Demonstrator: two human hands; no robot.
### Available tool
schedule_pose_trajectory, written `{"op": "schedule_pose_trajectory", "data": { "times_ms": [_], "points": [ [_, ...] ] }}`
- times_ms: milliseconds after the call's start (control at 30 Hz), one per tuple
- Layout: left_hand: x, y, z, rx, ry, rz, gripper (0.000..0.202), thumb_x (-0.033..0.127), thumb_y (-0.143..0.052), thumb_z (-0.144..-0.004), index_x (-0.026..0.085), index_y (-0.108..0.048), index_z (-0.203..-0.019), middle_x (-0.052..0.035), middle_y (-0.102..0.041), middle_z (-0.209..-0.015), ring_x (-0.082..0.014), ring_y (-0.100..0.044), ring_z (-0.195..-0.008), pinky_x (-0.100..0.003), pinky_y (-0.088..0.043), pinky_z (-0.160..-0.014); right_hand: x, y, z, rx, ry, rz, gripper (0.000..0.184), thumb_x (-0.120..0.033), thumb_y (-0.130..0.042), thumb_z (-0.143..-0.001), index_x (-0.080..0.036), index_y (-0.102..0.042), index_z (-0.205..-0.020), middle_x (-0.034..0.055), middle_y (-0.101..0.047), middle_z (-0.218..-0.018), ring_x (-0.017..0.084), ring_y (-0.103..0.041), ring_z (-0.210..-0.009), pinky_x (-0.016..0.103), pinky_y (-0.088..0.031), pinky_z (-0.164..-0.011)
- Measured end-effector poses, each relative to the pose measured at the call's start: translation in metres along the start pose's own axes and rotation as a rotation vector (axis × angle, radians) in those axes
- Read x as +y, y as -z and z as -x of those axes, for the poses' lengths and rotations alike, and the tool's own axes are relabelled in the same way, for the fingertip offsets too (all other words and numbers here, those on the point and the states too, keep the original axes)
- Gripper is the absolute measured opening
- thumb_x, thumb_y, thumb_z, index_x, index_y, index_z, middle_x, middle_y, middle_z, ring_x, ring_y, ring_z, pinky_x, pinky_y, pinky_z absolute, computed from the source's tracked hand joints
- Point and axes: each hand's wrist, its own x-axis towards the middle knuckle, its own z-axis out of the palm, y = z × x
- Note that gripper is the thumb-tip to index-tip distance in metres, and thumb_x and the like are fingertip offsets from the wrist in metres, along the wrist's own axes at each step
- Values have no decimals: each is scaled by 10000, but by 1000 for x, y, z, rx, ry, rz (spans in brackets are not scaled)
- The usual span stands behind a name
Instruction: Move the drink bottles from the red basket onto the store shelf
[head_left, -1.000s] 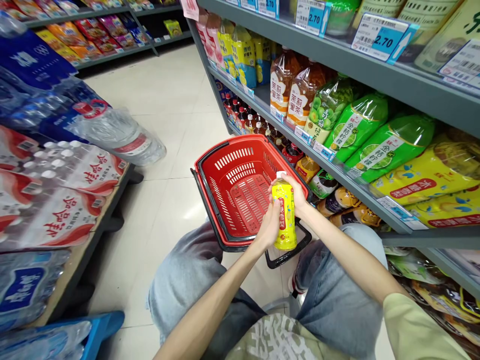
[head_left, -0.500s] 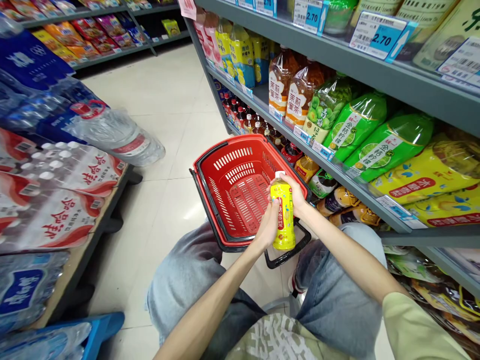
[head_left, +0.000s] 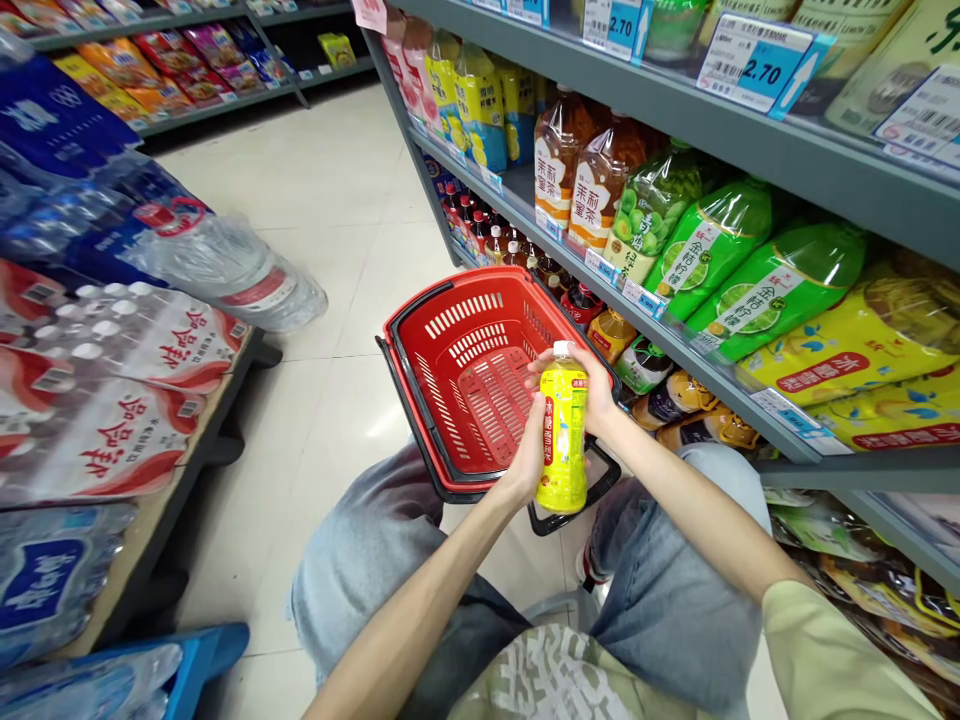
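Between my two hands is a yellow drink bottle [head_left: 565, 440] with a white cap, a red label panel and Chinese lettering. It is held nearly upright over the near right edge of a red shopping basket [head_left: 442, 300]. My left hand [head_left: 529, 445] is closed on the bottle's left side, its thumb along the edge. Around the upper right side wraps my right hand [head_left: 595, 388], with its fingertips showing behind the neck. The basket has black handles, and its slotted floor shows no goods.
Drink shelves [head_left: 750, 400] stand close on the right, with large green tea bottles [head_left: 709, 240] and yellow packs [head_left: 862, 350]. At left, shrink-wrapped water packs [head_left: 150, 420] lie on a low pallet. A big water jug [head_left: 240, 270] juts into the tiled aisle [head_left: 315, 390].
The bottle has turned in my hands, so its red panel sits further left and more side print shows. My left thumb has slid from its front to its left edge.
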Motion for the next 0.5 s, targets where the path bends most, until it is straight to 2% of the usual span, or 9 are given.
{"op": "schedule_pose_trajectory", "data": {
  "times_ms": [100, 233, 367, 500],
  "points": [
    [2, -1, 4, -76, 112, 80, 788, 774, -338, -911, 96, -679, -1123, -127, -736, -736, -258, -725, -648, -356, -601, -625, -5, -3, 5, -47, 4, 36, 351, -516, -592, -834, -174, -662, -870, 63, -739, -798, 208, -698, -686, 302, -556, -589],
    [2, -1, 3, -121, 112, 57, 762, 747, -300, -937, 111, -684, -1108, -122, -731, -721, -256, -727, -643, -350, -596, -617, -12, -7, 9, -44, 9, 103, 347, -526, -610, -831, -181, -639, -817, 40, -696, -687, 202, -686, -648, 280, -527, -548],
    [0, -3, -1, -37, 84, 10, 746, 712, -242, -967, 125, -689, -1084, -113, -729, -701, -236, -721, -614, -327, -588, -599, -8, -6, 6, 20, -5, 158, 343, -519, -681, -788, -188, -618, -727, 24, -675, -639, 182, -663, -598, 281, -529, -569],
    [-4, -3, -4, 72, 69, 4, 789, 681, -151, -985, 110, -695, -999, -121, -718, -666, -216, -709, -581, -304, -578, -580, 0, -1, 3, 61, 49, 292, 330, -494, -712, -781, -182, -625, -714, 29, -677, -631, 168, -631, -543, 289, -531, -574]
  ]
}}
